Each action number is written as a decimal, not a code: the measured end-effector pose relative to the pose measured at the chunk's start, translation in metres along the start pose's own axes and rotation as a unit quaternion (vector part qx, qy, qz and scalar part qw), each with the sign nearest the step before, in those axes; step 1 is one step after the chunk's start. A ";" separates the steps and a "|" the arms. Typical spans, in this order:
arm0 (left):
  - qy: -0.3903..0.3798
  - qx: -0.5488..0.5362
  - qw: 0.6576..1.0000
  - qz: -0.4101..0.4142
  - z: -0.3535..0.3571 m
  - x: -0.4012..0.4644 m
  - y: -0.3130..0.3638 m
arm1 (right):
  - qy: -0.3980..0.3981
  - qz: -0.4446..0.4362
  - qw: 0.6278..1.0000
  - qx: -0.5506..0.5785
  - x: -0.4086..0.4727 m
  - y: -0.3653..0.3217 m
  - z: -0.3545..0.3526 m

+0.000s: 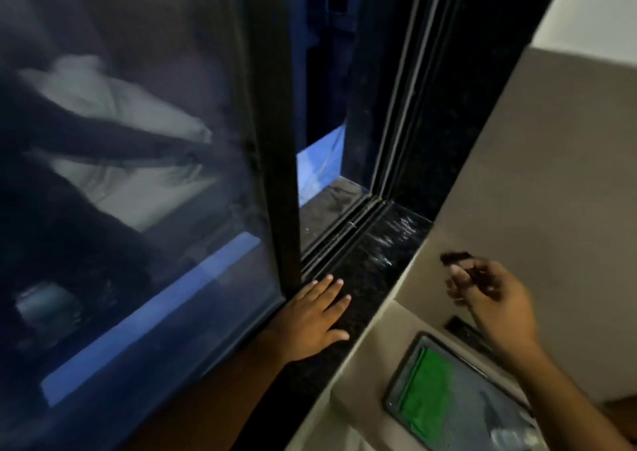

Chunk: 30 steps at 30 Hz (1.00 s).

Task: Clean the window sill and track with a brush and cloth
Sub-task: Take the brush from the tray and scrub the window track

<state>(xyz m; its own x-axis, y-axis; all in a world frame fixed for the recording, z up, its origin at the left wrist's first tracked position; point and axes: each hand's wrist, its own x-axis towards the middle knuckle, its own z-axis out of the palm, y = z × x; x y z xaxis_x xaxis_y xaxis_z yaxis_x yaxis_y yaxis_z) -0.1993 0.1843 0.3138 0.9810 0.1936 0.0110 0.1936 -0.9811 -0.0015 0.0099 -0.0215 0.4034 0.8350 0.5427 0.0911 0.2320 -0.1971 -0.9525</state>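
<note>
My left hand (315,316) lies flat, fingers spread, on the black speckled window sill (375,261), right beside the dark frame of the sliding pane (275,161). The window track (339,231) runs along the sill's far side, with the pane slid left and a gap open. My right hand (489,299) hovers to the right of the sill, in front of the wall, pinching a small dark brush (456,257) between thumb and fingers; it is blurred. A green cloth (429,387) lies in a dark tray (396,395) below.
The glass pane reflects a bed and pillows. A beige wall (537,175) rises right of the sill. A small dark object (460,326) lies on the pale surface near the tray. Wet streaks (396,240) shine on the sill's right end.
</note>
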 end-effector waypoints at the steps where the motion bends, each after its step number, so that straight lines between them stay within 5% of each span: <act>1: -0.008 0.011 1.000 0.001 0.005 -0.004 -0.005 | -0.005 -0.024 0.999 -0.026 0.009 -0.011 0.010; 7: -0.001 -0.014 1.000 0.021 0.038 -0.005 -0.009 | -0.129 -0.109 0.982 -0.082 0.061 -0.047 0.060; 11: 0.042 -0.052 0.998 0.015 0.057 -0.005 -0.006 | -0.209 -0.012 0.978 0.006 0.089 -0.046 0.086; 17: 0.009 -0.079 0.996 -0.037 0.062 0.011 -0.005 | -0.360 0.073 0.928 0.060 0.120 -0.024 0.138; 20: 0.008 -0.112 0.993 -0.038 0.062 0.017 -0.004 | -0.390 0.055 0.917 -0.062 0.151 -0.011 0.157; 23: 0.015 -0.141 0.989 -0.044 0.062 0.020 -0.004 | -0.301 -0.115 0.914 -0.247 0.210 -0.012 0.153; 25: 0.012 -0.142 0.989 -0.042 0.063 0.020 -0.005 | -0.242 -0.236 0.857 -0.389 0.246 -0.020 0.144; 30: 0.014 -0.152 0.988 -0.036 0.060 0.021 -0.005 | -0.244 -0.257 0.790 -0.500 0.242 -0.019 0.149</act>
<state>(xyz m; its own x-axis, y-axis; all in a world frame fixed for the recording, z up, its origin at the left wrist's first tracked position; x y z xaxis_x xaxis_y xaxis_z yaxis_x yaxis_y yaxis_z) -0.1787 0.1933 0.2542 0.9631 0.2678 0.0279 0.2474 -0.9210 0.3010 0.1333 0.2357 0.4007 0.2672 0.9629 0.0368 0.9599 -0.2626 -0.0986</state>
